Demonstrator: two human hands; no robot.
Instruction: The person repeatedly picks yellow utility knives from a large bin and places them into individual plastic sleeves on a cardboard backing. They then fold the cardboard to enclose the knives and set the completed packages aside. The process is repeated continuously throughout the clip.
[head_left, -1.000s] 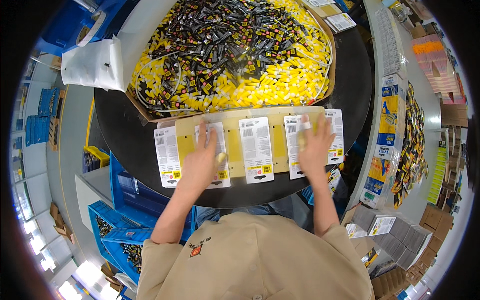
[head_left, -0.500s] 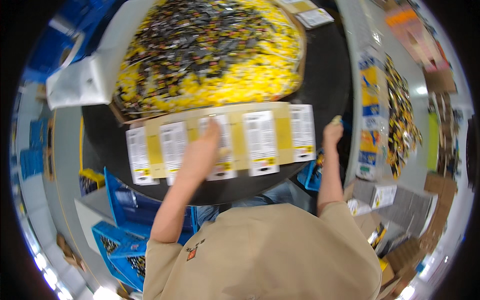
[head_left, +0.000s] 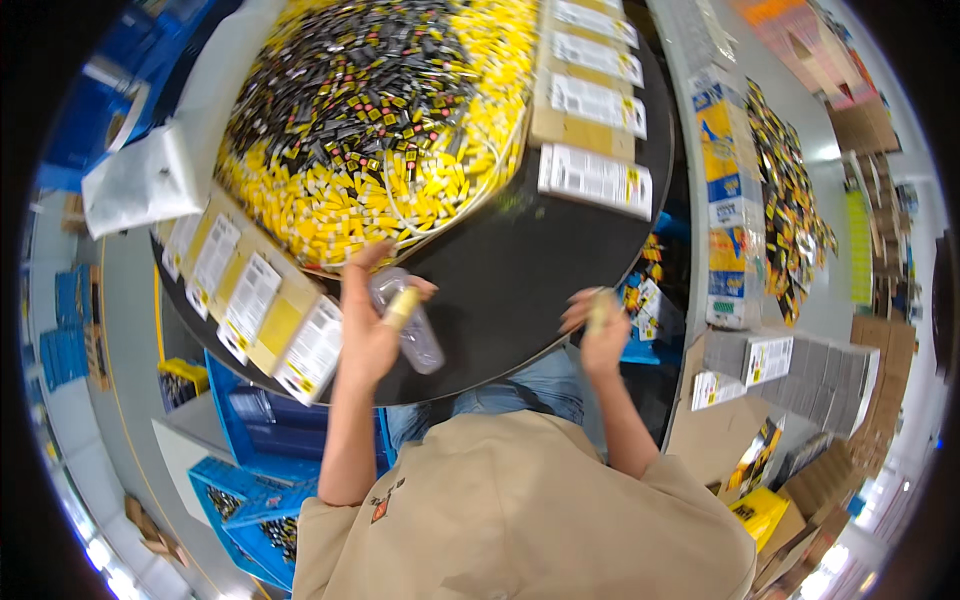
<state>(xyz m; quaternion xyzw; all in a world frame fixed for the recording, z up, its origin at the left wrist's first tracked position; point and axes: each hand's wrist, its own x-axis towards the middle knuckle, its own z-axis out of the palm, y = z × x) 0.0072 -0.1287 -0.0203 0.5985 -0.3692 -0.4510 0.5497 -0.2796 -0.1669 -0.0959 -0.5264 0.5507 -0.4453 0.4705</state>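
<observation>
My left hand (head_left: 372,325) grips a clear plastic blister shell (head_left: 420,340) over the near edge of the round black table (head_left: 500,290). A pale yellow cover sits on its thumb. To the right, my right hand (head_left: 603,335) hovers near the table's edge, fingers apart and a little blurred, with nothing visible in it; its thumb also looks covered in pale yellow. Beside my left hand lies a tan board (head_left: 262,325) bearing white printed cards (head_left: 310,350). Beyond the hands, a large box (head_left: 440,235) holds a heap of small yellow and black pieces (head_left: 365,130).
Another board (head_left: 580,132) with white cards (head_left: 597,180) lies at the table's right. Blue bins (head_left: 250,430) stand below left, and another blue bin (head_left: 640,350) sits under the right edge. Stacked grey cards (head_left: 800,365) and a wrapped side bench with loose pieces (head_left: 790,220) are farther right.
The tabletop has turned clockwise, carrying the front card board to the left and another board into view at right. My left hand has left the cards and now holds a blister shell; my right moved inward.
</observation>
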